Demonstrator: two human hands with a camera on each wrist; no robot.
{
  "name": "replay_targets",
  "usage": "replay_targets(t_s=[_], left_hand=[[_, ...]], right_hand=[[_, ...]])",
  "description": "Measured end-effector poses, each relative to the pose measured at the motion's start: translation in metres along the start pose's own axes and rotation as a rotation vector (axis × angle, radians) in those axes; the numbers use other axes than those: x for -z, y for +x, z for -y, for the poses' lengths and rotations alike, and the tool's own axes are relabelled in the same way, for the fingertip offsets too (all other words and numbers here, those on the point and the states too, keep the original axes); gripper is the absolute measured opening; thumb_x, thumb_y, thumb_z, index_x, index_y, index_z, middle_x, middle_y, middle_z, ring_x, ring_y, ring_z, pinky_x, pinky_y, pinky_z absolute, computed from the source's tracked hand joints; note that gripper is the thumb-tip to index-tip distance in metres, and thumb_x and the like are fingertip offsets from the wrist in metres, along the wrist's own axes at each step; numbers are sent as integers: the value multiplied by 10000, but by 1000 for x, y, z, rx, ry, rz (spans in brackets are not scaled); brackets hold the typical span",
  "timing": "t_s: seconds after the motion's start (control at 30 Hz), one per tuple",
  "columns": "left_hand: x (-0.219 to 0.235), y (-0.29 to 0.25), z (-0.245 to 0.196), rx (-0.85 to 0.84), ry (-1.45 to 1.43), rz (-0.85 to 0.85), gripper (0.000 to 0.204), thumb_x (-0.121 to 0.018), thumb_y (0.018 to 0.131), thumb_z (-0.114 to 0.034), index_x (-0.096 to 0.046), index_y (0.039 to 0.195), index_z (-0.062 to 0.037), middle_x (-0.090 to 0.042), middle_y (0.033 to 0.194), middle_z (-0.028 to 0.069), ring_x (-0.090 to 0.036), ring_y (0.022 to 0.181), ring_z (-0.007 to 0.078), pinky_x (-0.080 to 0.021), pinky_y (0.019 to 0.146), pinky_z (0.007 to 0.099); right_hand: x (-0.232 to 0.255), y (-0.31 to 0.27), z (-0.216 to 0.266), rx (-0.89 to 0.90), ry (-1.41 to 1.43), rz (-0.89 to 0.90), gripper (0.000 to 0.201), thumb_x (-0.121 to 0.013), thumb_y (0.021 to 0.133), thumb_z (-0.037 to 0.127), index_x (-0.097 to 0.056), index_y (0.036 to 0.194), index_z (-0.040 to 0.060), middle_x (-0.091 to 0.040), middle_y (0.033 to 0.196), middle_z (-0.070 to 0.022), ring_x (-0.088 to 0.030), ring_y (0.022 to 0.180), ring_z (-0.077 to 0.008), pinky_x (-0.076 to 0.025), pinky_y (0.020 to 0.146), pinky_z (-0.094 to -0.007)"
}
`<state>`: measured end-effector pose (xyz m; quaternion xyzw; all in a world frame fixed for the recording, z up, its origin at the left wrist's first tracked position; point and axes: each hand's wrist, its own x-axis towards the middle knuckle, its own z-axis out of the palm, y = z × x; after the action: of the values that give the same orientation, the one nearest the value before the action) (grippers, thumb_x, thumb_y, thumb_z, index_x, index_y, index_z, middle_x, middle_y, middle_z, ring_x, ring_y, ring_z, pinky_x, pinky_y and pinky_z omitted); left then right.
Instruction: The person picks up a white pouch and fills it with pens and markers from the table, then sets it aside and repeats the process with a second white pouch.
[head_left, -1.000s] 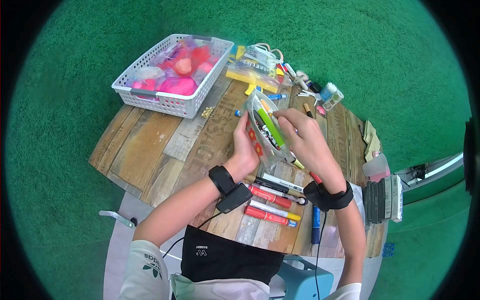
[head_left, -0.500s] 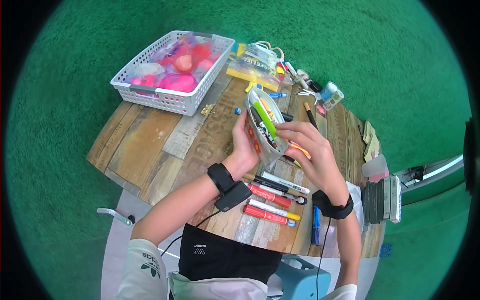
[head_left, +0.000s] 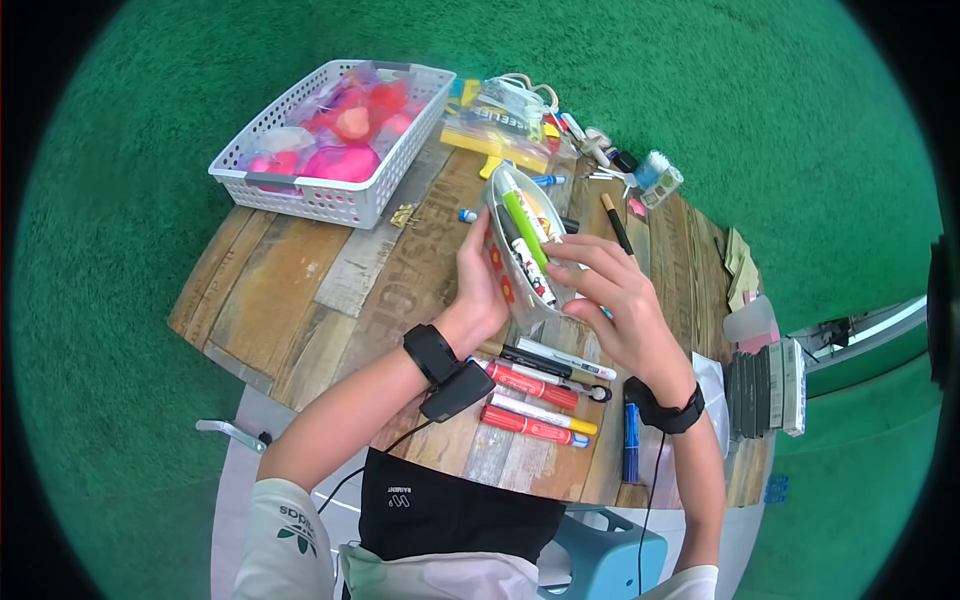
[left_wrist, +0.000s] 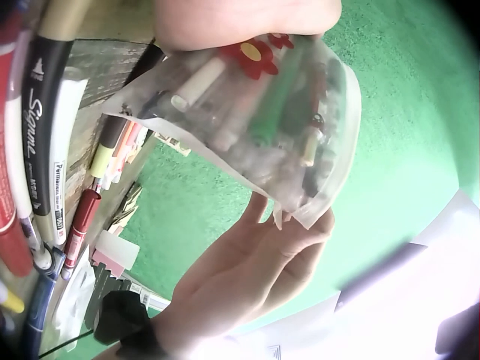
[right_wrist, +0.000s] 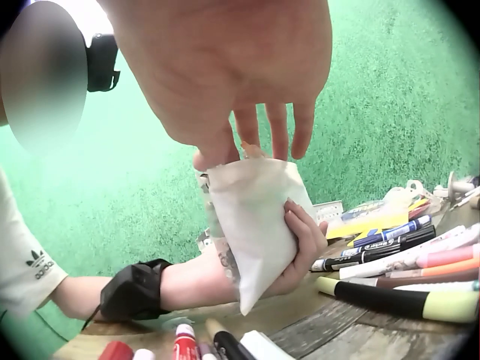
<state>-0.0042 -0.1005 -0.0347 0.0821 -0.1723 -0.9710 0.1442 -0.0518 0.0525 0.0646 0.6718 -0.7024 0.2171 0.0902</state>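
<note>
Some pens (head_left: 524,228) in the pouch (head_left: 506,290), red markers (head_left: 525,426) outside it.
Nearest me, those markers lie at lower centre on the table (head_left: 290,280). Beyond, mid-frame, the left hand (head_left: 480,297) grips the pouch; the right hand (head_left: 630,310) is at its mouth, though I can't tell whether it pinches anything. A white basket (head_left: 310,205) stands upper left.

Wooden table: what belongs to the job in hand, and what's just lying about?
Likely in the job: pouch, green pen inside it, red markers, large blue marker.
Seemingly just lying about: white basket, gold clips, yellow-edged bag, stacked boxes.
</note>
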Motion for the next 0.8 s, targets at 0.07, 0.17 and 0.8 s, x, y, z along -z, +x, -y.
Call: replay_targets(t_s=[0.07, 0.17, 0.8], left_hand=[[-1, -1, 1, 11, -19, -21, 495, -360, 1002, -490, -530, 1272, -112, -618, 1169, 67, -595, 1092, 205, -465, 965, 393], [6, 3, 4, 15, -31, -33, 486, -372, 1000, -491, -539, 1258, -114, -622, 1158, 57, -596, 1083, 200, -467, 958, 390], [2, 0, 4, 40, -5, 12, 538, -328, 994, -500, -495, 1339, -122, -598, 1247, 94, -585, 1137, 240, -456, 1003, 425]], right_hand=[[0, -3, 5, -92, 70, -12, 441, -752, 709, 124, -616, 1117, 27, -595, 1230, -133, -552, 1141, -346, -470, 928, -426], [-4, -5, 7, -111, 177, -36, 526, -774, 681, 148, -594, 1159, 28, -584, 1248, -138, -559, 1135, -348, -467, 930, -430], [-1, -6, 0, 6, -142, -9, 596, -795, 624, 175, -597, 1181, 97, -547, 1287, -102, -537, 1172, -329, -475, 931, -429]])
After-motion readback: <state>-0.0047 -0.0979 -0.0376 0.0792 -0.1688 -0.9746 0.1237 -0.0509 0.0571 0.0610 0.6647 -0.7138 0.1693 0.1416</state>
